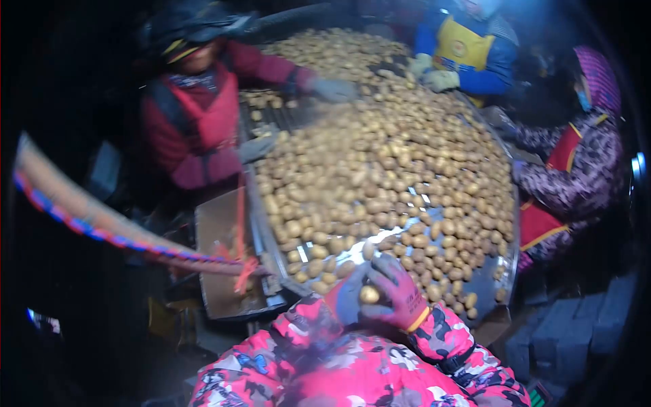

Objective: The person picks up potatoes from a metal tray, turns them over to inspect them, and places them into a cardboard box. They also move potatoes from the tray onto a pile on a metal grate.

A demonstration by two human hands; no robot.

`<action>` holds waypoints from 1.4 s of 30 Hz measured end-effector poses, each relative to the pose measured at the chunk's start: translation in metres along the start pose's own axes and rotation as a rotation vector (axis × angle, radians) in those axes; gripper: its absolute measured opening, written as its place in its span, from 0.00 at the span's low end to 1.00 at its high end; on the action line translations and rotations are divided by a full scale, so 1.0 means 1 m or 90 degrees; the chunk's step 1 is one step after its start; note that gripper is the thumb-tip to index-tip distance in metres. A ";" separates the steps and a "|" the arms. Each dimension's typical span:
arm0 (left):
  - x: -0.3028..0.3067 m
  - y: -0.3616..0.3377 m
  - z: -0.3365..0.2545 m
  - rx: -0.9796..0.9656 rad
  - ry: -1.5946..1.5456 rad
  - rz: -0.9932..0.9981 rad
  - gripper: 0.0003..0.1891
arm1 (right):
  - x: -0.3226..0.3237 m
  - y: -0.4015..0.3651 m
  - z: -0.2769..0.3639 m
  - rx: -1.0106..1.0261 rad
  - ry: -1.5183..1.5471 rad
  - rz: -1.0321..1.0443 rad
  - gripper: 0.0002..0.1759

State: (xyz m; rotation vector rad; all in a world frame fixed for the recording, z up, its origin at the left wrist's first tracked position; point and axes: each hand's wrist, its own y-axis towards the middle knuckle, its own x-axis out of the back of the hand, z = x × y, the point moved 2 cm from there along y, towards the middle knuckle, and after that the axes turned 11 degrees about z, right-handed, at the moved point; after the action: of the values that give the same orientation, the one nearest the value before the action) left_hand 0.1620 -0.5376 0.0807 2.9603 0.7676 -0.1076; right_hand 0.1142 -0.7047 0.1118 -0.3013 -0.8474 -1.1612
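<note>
My right hand [400,293], in a grey and pink glove with a yellow cuff, is closed round a potato [369,294] between thumb and fingers. Close beside it, my left hand [347,297] in a grey glove points its stretched, slightly blurred fingers up toward the table. Just beyond the fingertips of both hands sits another potato [368,249]. Both hands are at the near end of a table heaped with potatoes [393,163]. Bare shiny metal [359,252] shows beside the loose potatoes.
A person in red [196,115] reaches over the left side of the table. A person in a yellow apron [468,47] stands at the far right, and one in a patterned jacket [576,156] at the right edge. A box [220,295] and a striped, rope-edged band [122,224] lie left.
</note>
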 end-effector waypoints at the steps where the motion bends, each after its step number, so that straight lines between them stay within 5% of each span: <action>1: 0.007 -0.015 0.001 0.003 0.148 -0.007 0.49 | -0.002 0.005 0.013 0.008 0.012 0.060 0.39; 3: 0.013 -0.056 0.003 0.088 -0.720 -0.107 0.37 | 0.012 0.020 0.039 0.054 -0.017 0.054 0.35; 6: 0.034 -0.161 0.040 -0.005 -1.113 -0.148 0.26 | -0.020 -0.007 -0.016 -0.066 -0.039 -0.012 0.33; 8: 0.031 -0.215 0.006 -0.116 -1.107 -0.282 0.23 | -0.029 -0.013 -0.035 -0.075 -0.037 0.050 0.35; 10: 0.021 -0.264 0.000 -0.083 -0.878 -0.605 0.21 | -0.039 -0.012 -0.038 -0.088 0.021 0.127 0.36; 13: 0.004 -0.327 0.033 -0.337 -1.027 -0.513 0.22 | -0.069 -0.016 -0.057 -0.066 -0.024 0.180 0.32; 14: -0.003 -0.341 0.034 -0.336 -0.997 -0.613 0.22 | -0.081 -0.012 -0.067 -0.030 -0.026 0.194 0.30; 16: -0.009 -0.369 0.041 -0.402 -0.881 -0.572 0.22 | -0.095 0.006 -0.065 -0.035 0.054 0.261 0.24; 19: -0.003 -0.389 0.020 -0.410 -0.811 -0.674 0.29 | -0.110 0.030 -0.059 -0.073 0.096 0.369 0.29; 22: 0.002 -0.411 0.008 -0.391 -0.742 -0.716 0.27 | -0.111 0.040 -0.042 0.032 0.061 0.198 0.23; 24: 0.000 -0.411 -0.001 -0.454 -0.819 -0.665 0.28 | -0.105 0.042 -0.040 0.050 -0.002 0.240 0.22; 26: -0.008 -0.397 -0.011 -0.435 -0.817 -0.845 0.27 | -0.104 0.036 -0.038 -0.009 0.035 0.241 0.22; 30: 0.009 -0.437 0.042 -0.493 -0.992 -0.803 0.27 | -0.093 0.024 -0.030 -0.062 0.065 0.243 0.20; 34: 0.098 -0.511 0.010 -0.556 -0.737 -0.991 0.33 | -0.087 0.005 -0.036 -0.111 0.047 0.218 0.19; 36: 0.127 -0.519 -0.033 -0.550 -0.750 -1.260 0.37 | -0.086 -0.004 -0.046 -0.104 0.017 0.222 0.20; 38: 0.155 -0.543 -0.015 -0.445 -0.597 -1.384 0.38 | -0.082 -0.019 -0.055 -0.101 -0.008 0.215 0.21; 40: 0.150 -0.511 -0.002 -0.342 -0.602 -1.228 0.27 | -0.072 -0.032 -0.049 -0.158 -0.045 0.186 0.24; 42: 0.164 -0.416 0.061 -0.300 -0.702 -0.551 0.26 | -0.064 -0.064 -0.065 -0.217 -0.017 0.125 0.25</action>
State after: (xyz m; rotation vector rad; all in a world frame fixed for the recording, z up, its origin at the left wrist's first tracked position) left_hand 0.0990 -0.1021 -0.0195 1.5256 1.4335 -1.2287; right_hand 0.0763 -0.7261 0.0093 -0.6665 -0.6237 -1.1157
